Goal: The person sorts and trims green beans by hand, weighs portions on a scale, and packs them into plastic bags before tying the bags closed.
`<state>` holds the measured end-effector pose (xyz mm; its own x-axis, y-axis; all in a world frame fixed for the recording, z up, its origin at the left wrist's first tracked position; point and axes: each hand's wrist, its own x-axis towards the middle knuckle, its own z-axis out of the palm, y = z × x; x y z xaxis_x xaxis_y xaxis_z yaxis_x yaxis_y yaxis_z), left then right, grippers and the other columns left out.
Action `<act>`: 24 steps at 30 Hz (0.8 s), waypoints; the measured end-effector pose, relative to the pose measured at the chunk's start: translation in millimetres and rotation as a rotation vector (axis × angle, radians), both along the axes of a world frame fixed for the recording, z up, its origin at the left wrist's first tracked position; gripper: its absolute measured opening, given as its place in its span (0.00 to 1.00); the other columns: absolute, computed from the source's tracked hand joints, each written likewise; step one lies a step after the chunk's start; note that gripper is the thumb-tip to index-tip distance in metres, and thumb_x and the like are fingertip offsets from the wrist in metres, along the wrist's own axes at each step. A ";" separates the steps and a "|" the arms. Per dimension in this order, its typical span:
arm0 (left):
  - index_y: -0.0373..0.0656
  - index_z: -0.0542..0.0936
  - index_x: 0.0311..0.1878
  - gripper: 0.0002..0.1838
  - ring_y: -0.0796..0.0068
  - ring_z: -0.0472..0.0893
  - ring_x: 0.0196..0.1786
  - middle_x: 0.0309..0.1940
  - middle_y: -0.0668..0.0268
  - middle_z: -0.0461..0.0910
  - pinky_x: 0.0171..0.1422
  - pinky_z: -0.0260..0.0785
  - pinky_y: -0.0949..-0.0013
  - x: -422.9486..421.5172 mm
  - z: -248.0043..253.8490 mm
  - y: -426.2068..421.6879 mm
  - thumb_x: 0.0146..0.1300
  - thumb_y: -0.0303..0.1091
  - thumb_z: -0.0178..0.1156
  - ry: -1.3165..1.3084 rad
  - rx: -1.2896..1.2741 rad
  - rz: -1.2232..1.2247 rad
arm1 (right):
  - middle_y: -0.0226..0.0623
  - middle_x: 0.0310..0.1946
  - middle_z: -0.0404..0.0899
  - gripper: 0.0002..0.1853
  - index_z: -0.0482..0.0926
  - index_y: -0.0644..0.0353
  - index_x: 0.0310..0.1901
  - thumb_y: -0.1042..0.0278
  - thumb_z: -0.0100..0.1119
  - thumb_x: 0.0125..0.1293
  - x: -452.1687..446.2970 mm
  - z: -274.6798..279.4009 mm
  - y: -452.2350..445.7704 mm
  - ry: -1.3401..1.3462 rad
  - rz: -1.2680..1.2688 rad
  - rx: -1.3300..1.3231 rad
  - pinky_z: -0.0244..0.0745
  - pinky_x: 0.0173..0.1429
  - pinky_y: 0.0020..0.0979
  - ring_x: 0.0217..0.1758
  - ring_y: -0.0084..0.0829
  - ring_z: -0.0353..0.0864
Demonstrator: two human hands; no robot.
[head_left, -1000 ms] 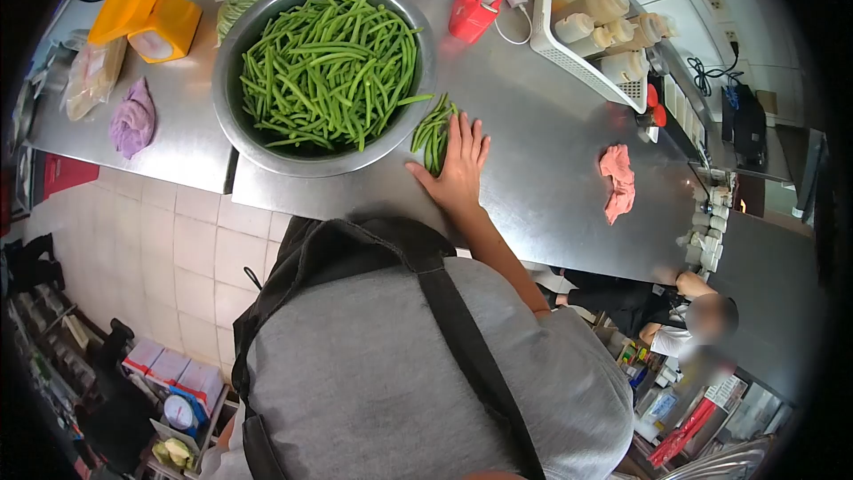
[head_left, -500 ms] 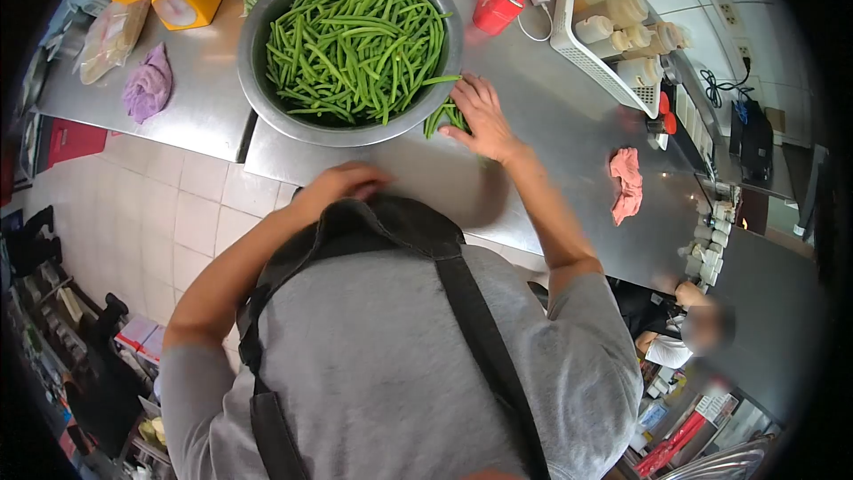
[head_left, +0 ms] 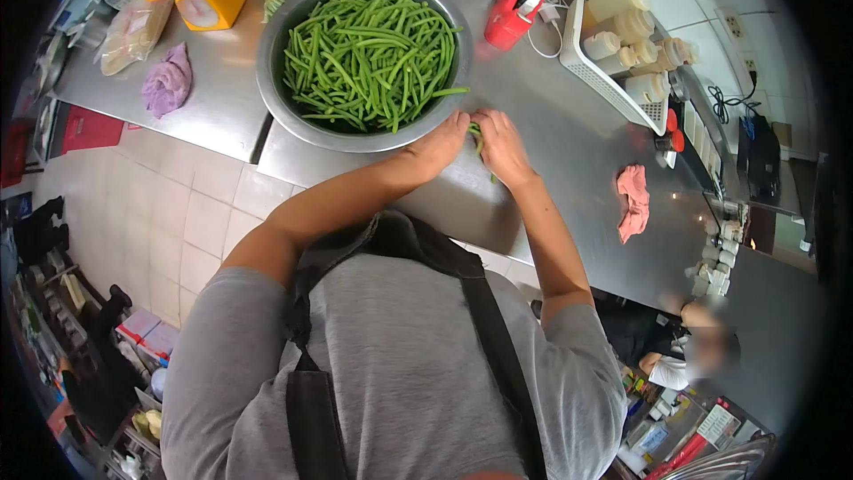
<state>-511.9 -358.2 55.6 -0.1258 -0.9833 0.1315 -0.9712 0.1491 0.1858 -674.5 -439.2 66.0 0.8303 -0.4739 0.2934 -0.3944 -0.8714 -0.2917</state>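
Note:
A wide metal bowl [head_left: 269, 93] full of long green beans [head_left: 369, 53] stands on the steel table. At its lower right rim, my left hand [head_left: 440, 144] has its fingers closed at the small bunch of beans [head_left: 477, 135]. My right hand [head_left: 503, 147] is closed round that bunch from the other side, and the two hands nearly touch. Green pieces show between and just under the fingers. How many beans each hand grips is hidden.
Left on the steel table [head_left: 560, 124] are a purple cloth [head_left: 168, 82] and a yellow scale [head_left: 213, 0]. A red holder [head_left: 511, 20], a white basket of bottles [head_left: 613, 80] and a pink cloth [head_left: 633, 203] are on the right. A person [head_left: 671, 373] is at the lower right.
My left hand has come up from near the apron to the beans beside the bowl. My right hand, earlier spread flat over them, has closed its fingers. The view has shifted slightly.

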 end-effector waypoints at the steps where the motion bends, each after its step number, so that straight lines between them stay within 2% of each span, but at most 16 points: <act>1: 0.35 0.72 0.50 0.13 0.50 0.80 0.51 0.48 0.51 0.75 0.55 0.74 0.55 -0.4 1.8 -0.7 0.63 0.25 0.49 -0.048 0.000 0.002 | 0.46 0.48 0.75 0.20 0.75 0.61 0.49 0.83 0.58 0.51 -4.7 4.1 1.1 -0.008 -0.005 -0.009 0.71 0.59 0.45 0.53 0.49 0.74; 2: 0.34 0.72 0.54 0.16 0.50 0.81 0.50 0.50 0.50 0.76 0.55 0.75 0.57 -3.4 -10.1 1.8 0.64 0.27 0.48 0.020 0.003 0.005 | 0.46 0.48 0.75 0.20 0.75 0.61 0.49 0.83 0.57 0.52 -11.0 5.7 -0.1 -0.003 -0.043 -0.009 0.71 0.60 0.45 0.55 0.50 0.74; 3: 0.32 0.71 0.60 0.21 0.48 0.81 0.50 0.51 0.45 0.77 0.58 0.74 0.56 -2.4 -37.5 9.1 0.64 0.27 0.47 -0.338 -0.245 -0.074 | 0.47 0.48 0.76 0.19 0.76 0.61 0.49 0.83 0.57 0.53 -18.0 4.2 -2.7 -0.008 -0.072 -0.014 0.70 0.61 0.45 0.56 0.50 0.74; 5: 0.30 0.69 0.60 0.21 0.48 0.79 0.49 0.48 0.42 0.77 0.58 0.71 0.53 6.3 -35.1 18.3 0.64 0.28 0.48 0.271 -0.152 -0.103 | 0.48 0.48 0.76 0.19 0.76 0.62 0.50 0.83 0.55 0.55 -32.1 -10.7 -9.5 0.059 -0.269 -0.014 0.70 0.62 0.46 0.57 0.52 0.73; 7: 0.29 0.68 0.60 0.21 0.47 0.78 0.47 0.44 0.40 0.77 0.58 0.69 0.51 7.8 -26.2 28.3 0.65 0.28 0.49 0.800 -0.126 -0.157 | 0.49 0.50 0.77 0.19 0.77 0.64 0.53 0.83 0.52 0.59 -38.3 -16.9 -14.0 -0.087 -0.222 -0.021 0.69 0.63 0.48 0.57 0.54 0.73; 8: 0.28 0.67 0.60 0.22 0.47 0.78 0.47 0.42 0.39 0.77 0.58 0.68 0.50 3.4 -11.7 32.1 0.65 0.28 0.49 0.924 -0.139 -0.189 | 0.51 0.49 0.78 0.17 0.77 0.65 0.52 0.81 0.53 0.60 -34.8 -24.3 -18.5 -0.079 -0.193 -0.202 0.70 0.61 0.48 0.55 0.54 0.74; 9: 0.29 0.69 0.56 0.18 0.45 0.78 0.41 0.40 0.43 0.78 0.47 0.67 0.44 -14.7 -40.3 24.4 0.65 0.29 0.49 0.698 -0.385 -0.208 | 0.53 0.47 0.79 0.15 0.78 0.65 0.51 0.78 0.54 0.61 -36.2 -28.5 -20.5 -0.179 -0.259 -0.014 0.71 0.59 0.47 0.52 0.54 0.76; 10: 0.32 0.69 0.51 0.13 0.49 0.76 0.34 0.36 0.48 0.77 0.38 0.65 0.45 -7.2 16.9 27.2 0.67 0.29 0.48 0.926 0.186 -0.039 | 0.53 0.49 0.77 0.15 0.79 0.66 0.52 0.75 0.55 0.64 -38.7 -32.8 -30.2 -0.220 -0.263 0.104 0.68 0.61 0.48 0.55 0.55 0.74; 12: 0.38 0.66 0.46 0.08 0.55 0.74 0.29 0.29 0.53 0.73 0.33 0.65 0.53 2.1 82.6 27.1 0.70 0.32 0.48 0.974 0.021 -0.070 | 0.50 0.41 0.79 0.12 0.79 0.65 0.48 0.73 0.53 0.64 -38.5 -24.4 -37.0 -0.280 -0.166 -0.065 0.70 0.54 0.48 0.48 0.53 0.75; 15: 0.38 0.61 0.44 0.10 0.51 0.75 0.29 0.30 0.52 0.71 0.32 0.67 0.55 43.6 159.1 22.1 0.70 0.30 0.51 0.879 -0.271 -0.036 | 0.48 0.45 0.77 0.14 0.79 0.64 0.49 0.74 0.54 0.62 -37.7 23.5 -21.4 -0.009 -0.253 -0.015 0.69 0.57 0.46 0.48 0.53 0.74; 17: 0.36 0.60 0.46 0.13 0.44 0.78 0.33 0.35 0.48 0.72 0.36 0.71 0.51 88.1 172.7 20.4 0.65 0.27 0.53 0.671 -0.259 0.082 | 0.52 0.51 0.76 0.15 0.75 0.64 0.56 0.74 0.50 0.69 -34.1 5.8 -4.7 0.000 -0.323 -0.097 0.67 0.62 0.49 0.55 0.54 0.73; 18: 0.35 0.62 0.46 0.14 0.44 0.80 0.38 0.41 0.47 0.72 0.37 0.72 0.50 110.4 173.6 10.1 0.62 0.25 0.54 0.532 -0.271 0.166 | 0.58 0.55 0.73 0.26 0.70 0.63 0.62 0.59 0.54 0.65 -29.1 19.1 9.4 0.009 -0.454 -0.046 0.64 0.65 0.52 0.59 0.58 0.71; 20: 0.36 0.66 0.52 0.18 0.48 0.76 0.54 0.48 0.51 0.72 0.55 0.70 0.50 147.4 165.6 8.5 0.62 0.31 0.58 0.269 -0.220 0.202 | 0.68 0.64 0.65 0.54 0.59 0.62 0.73 0.27 0.62 0.56 -24.2 37.0 43.2 0.031 -0.720 0.066 0.59 0.71 0.58 0.67 0.65 0.65; 21: 0.36 0.67 0.56 0.22 0.48 0.73 0.63 0.53 0.51 0.72 0.64 0.67 0.48 161.3 167.1 13.5 0.63 0.36 0.60 0.095 -0.143 0.206 | 0.64 0.67 0.63 0.54 0.56 0.61 0.74 0.27 0.60 0.58 -30.4 17.5 41.6 -0.006 -0.726 0.012 0.58 0.72 0.57 0.69 0.62 0.63; 23: 0.39 0.64 0.65 0.32 0.46 0.64 0.70 0.63 0.50 0.67 0.73 0.53 0.40 168.5 167.1 28.8 0.63 0.46 0.62 0.048 -0.148 0.143 | 0.56 0.72 0.59 0.54 0.52 0.59 0.76 0.26 0.56 0.61 -51.3 -32.0 41.0 -0.071 -0.744 -0.094 0.56 0.74 0.56 0.74 0.55 0.60; 24: 0.40 0.62 0.69 0.38 0.45 0.60 0.74 0.68 0.49 0.64 0.77 0.46 0.37 170.8 162.1 33.5 0.63 0.51 0.62 0.026 -0.145 0.108 | 0.57 0.70 0.62 0.51 0.56 0.60 0.74 0.28 0.55 0.62 -44.9 -41.2 43.6 -0.017 -0.824 -0.184 0.60 0.71 0.56 0.71 0.55 0.63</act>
